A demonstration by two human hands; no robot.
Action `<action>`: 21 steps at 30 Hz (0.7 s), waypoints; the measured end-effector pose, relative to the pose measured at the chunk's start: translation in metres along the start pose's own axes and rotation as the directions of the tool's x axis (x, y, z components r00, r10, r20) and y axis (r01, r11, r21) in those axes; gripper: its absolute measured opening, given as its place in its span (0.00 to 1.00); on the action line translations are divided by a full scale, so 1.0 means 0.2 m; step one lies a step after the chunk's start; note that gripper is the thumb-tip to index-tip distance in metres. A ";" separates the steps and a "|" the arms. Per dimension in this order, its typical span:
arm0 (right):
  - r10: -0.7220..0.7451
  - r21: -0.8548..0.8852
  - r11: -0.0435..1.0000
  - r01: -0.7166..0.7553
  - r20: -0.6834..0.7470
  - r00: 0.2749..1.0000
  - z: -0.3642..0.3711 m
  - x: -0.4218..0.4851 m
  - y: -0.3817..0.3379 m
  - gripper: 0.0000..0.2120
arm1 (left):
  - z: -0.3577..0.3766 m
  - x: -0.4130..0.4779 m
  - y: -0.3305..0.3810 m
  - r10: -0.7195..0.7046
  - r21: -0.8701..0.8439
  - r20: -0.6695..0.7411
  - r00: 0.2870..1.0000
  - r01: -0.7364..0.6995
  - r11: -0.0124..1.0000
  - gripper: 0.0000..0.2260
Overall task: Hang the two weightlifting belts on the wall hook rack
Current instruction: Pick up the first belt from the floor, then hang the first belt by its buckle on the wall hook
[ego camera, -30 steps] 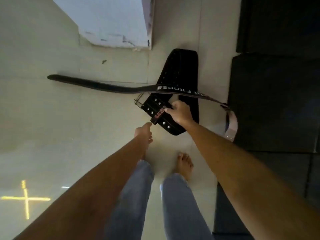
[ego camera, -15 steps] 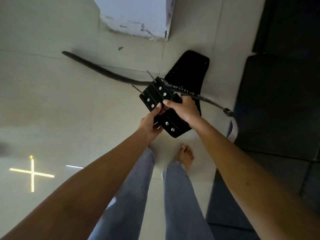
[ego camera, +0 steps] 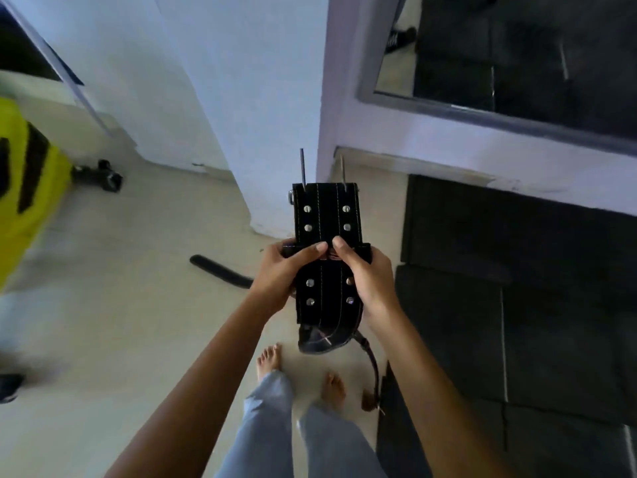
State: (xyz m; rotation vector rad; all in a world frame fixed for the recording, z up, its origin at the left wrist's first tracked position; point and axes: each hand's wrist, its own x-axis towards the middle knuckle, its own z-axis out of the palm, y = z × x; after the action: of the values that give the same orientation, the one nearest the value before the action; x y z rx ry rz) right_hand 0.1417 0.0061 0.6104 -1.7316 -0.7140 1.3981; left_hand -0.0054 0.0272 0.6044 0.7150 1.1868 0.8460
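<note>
A black studded weightlifting belt (ego camera: 325,215) is held up in front of me, its buckle end on top with two metal prongs pointing upward. My left hand (ego camera: 282,270) grips its left edge and my right hand (ego camera: 365,274) grips its right edge, thumbs meeting over a loop at mid-height. The belt's lower part folds and hangs below my hands. A second, thinner dark belt (ego camera: 220,272) lies on the floor behind my left wrist, and a strap end (ego camera: 374,370) dangles beside my right forearm. No hook rack is in view.
A white wall corner (ego camera: 275,98) stands straight ahead. Black rubber mats (ego camera: 517,288) cover the floor to the right, under a mirror (ego camera: 517,56) on the wall. A yellow object (ego camera: 24,188) and a small black item (ego camera: 103,175) sit at left. My bare feet (ego camera: 300,370) are on the tiles.
I have lifted the studded belt off the floor and turned it upright with both hands. My view has risen toward the wall corner, and the thin belt has dropped behind my left arm.
</note>
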 end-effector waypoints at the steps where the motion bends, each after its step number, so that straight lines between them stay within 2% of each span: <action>1: -0.038 -0.001 0.999 0.038 0.011 0.999 -0.01 -0.06 -0.08 0.18 | 0.03 -0.06 0.08 0.049 0.011 -0.014 0.999 -0.048 0.999 0.13; 5: -0.224 0.003 0.974 0.225 0.060 0.973 -0.05 -0.21 -0.51 0.17 | 0.10 -0.29 0.37 0.227 -0.019 -0.023 0.974 -0.227 0.974 0.12; 8: -0.285 0.056 0.958 0.282 0.053 0.957 -0.06 -0.24 -0.83 0.26 | 0.12 -0.41 0.52 0.324 -0.035 -0.011 0.946 -0.324 0.945 0.12; 9: -0.274 0.092 0.959 0.267 0.074 0.959 -0.07 -0.25 -0.91 0.26 | 0.12 -0.44 0.56 0.355 -0.032 -0.018 0.935 -0.356 0.934 0.11; 11: -0.283 0.138 0.955 0.263 0.160 0.946 -0.05 -0.29 -1.02 0.18 | 0.11 -0.50 0.62 0.416 -0.019 -0.040 0.908 -0.417 0.909 0.11; 13: -0.307 0.110 0.951 0.287 0.260 0.916 0.00 -0.38 -1.02 0.13 | 0.08 -0.54 0.68 0.451 -0.023 -0.067 0.890 -0.453 0.891 0.11; 17: -0.305 0.169 0.951 0.258 0.400 0.864 0.10 -0.55 -0.73 0.14 | 0.01 -0.59 0.73 0.482 -0.036 -0.138 0.865 -0.490 0.871 0.10; 21: -0.277 -0.008 0.948 0.319 0.480 0.833 0.13 -0.67 -0.39 0.16 | -0.07 -0.62 0.74 0.498 -0.004 -0.181 0.848 -0.507 0.862 0.07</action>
State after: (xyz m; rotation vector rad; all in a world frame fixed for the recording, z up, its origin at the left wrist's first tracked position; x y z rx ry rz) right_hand 0.0890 -0.0557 0.7444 -1.2649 -1.2739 1.5951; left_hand -0.0642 -0.0025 0.7865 0.9453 1.1397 1.3998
